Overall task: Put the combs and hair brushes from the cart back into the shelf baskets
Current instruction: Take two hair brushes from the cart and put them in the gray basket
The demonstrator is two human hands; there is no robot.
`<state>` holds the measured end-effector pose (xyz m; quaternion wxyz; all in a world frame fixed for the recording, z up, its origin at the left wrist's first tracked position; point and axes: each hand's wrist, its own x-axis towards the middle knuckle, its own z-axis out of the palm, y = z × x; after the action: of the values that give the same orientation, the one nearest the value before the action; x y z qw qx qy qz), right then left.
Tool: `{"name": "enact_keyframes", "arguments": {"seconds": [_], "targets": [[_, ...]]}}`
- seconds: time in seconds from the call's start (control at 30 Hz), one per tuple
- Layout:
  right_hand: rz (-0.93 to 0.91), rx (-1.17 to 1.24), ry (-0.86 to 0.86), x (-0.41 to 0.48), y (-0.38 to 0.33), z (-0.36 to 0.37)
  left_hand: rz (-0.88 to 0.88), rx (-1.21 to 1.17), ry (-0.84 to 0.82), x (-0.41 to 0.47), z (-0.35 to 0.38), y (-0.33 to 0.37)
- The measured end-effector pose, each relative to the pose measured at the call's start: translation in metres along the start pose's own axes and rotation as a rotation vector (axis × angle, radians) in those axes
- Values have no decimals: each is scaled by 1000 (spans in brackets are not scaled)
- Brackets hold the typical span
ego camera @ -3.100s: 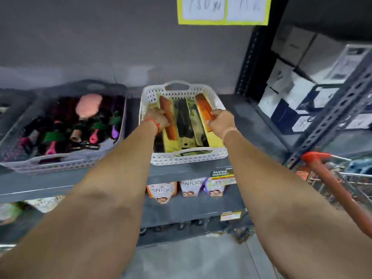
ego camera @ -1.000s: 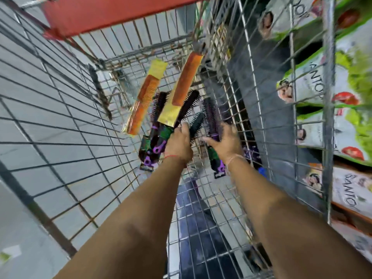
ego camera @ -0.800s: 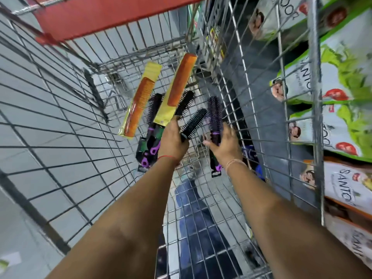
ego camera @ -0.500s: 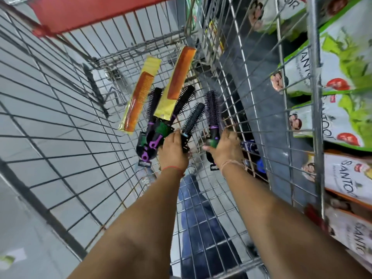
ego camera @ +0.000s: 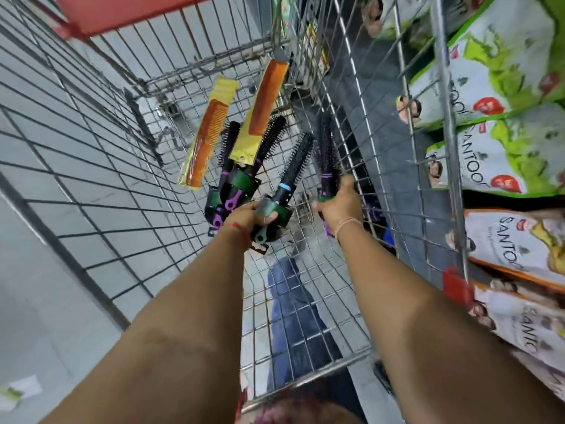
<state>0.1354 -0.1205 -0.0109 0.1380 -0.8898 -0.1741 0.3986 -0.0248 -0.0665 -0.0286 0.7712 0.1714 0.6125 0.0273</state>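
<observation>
While both arms reach into the cart (ego camera: 351, 123), each hand's fingers grip a brush: left hand (ego camera: 244, 217) the blue-banded brush (ego camera: 290, 175), right hand (ego camera: 341, 203) the purple brush (ego camera: 327, 154)

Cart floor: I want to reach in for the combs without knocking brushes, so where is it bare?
Bare wire near the cart front, below both hands. Bare strip left of the left comb. Crowded centre: brush pile under the right comb.

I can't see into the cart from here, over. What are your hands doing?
Left hand shut on blue-banded brush. Right hand shut on purple-banded brush. Two orange combs and more brushes left in cart. Nothing blocking.
</observation>
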Motion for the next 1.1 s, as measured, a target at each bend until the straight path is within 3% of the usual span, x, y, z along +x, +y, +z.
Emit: {"name": "enact_keyframes", "arguments": {"seconds": [0.3,0.43,0.57,0.93,1.1], "targets": [[-208,388,480,-79,-35,-26,271,-83,-408,-54,3,54],[-312,665,764,-145,-63,-78,449,138,-580,-126,31,97],[-402,769,1005,-206,-69,-148,607,306,-756,-208,90,126],[-380,1118,1332,-286,3,-296,653,535,-1045,-347,271,98],[-400,1128,1248,-285,43,-367,723,640,-892,-365,349,90]]}}
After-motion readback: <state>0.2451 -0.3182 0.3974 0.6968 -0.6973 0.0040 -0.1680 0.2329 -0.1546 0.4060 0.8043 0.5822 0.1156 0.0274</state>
